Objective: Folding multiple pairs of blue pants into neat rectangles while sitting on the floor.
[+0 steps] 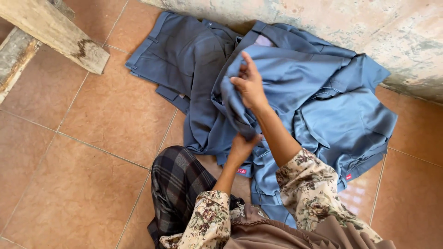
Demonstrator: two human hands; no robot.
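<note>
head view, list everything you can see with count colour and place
blue garments: a pile, count unclear, grey-blue, on the floor against the wall
floor tiles: many, orange-brown, all across
wall: one, worn grey-beige, top right
wooden beams: two, pale weathered, top left
plaid trouser leg: one, dark checked, bottom centre
floral sleeves: two, cream patterned, bottom
left hand: gripping blue cloth, centre
right hand: gripping blue cloth, higher up

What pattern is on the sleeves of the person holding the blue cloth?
A floral print, cream with brownish flowers, on both sleeves; the head view shows it.
</note>
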